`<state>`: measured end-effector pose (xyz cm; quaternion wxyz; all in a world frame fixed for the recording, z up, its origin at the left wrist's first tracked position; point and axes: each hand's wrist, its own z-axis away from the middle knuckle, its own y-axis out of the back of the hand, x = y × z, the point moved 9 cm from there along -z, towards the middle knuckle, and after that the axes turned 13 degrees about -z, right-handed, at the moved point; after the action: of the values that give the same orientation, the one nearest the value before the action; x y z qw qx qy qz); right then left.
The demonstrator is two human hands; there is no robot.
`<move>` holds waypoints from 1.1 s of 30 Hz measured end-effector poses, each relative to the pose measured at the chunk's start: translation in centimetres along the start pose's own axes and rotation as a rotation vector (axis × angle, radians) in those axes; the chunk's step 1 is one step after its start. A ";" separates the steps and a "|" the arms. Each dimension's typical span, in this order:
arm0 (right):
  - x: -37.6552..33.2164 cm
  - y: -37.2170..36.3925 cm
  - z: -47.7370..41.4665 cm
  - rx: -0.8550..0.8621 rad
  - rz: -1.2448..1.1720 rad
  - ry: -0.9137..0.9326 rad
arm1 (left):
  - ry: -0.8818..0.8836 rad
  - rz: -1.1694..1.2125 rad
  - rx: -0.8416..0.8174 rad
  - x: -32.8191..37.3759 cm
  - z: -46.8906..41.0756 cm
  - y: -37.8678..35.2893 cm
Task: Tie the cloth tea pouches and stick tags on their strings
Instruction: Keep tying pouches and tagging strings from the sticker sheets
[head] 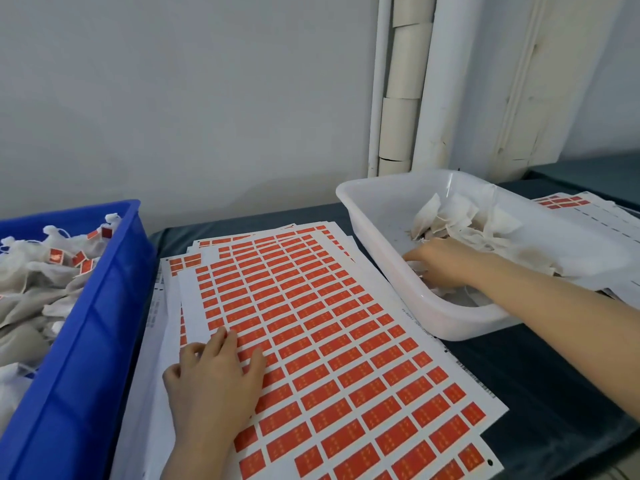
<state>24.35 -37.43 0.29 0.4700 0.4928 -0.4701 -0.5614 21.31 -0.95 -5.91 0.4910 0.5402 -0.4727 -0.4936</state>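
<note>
A stack of white sheets with rows of orange-red tag stickers (332,327) lies in front of me on the dark table. My left hand (214,372) rests flat on the sheet's left part, fingers spread. My right hand (446,263) reaches into a white plastic tray (360,206) at the right and touches the untied white cloth pouches (460,220) piled there; whether its fingers grip one is hidden. A blue bin (104,306) at the left holds several tied pouches with orange tags (55,254) on their strings.
More sticker sheets (585,209) lie behind the white tray at the right. A grey wall rises behind the table, with white pipes and paper rolls (405,84) standing in the corner. The dark table surface (540,375) shows at the right front.
</note>
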 end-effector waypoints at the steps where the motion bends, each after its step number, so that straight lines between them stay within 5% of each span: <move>1: -0.1 0.0 -0.1 0.009 0.038 -0.003 | 0.001 0.001 0.002 0.0 0.0 0.0; 6: 0.1 0.9 0.0 0.109 0.024 -0.030 | 0.006 0.026 0.008 -0.1 0.1 0.2; 17: -0.1 8.6 4.8 0.553 -1.102 -0.061 | 0.018 0.067 0.054 -0.3 -0.1 0.4; 22: -4.5 13.2 8.1 0.669 -1.173 0.127 | 0.049 0.097 0.062 -0.3 0.1 1.4; 27: -11.4 12.1 8.2 0.446 -1.406 0.332 | 0.011 0.425 0.174 0.6 -0.1 5.4; 33: -19.9 5.0 6.5 0.031 -1.665 0.438 | -0.224 1.228 -0.157 4.3 -1.1 8.3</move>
<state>19.59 -17.86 7.92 -0.0215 0.7807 0.1383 -0.6091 22.46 -5.73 2.06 0.6705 0.0777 -0.7078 -0.2085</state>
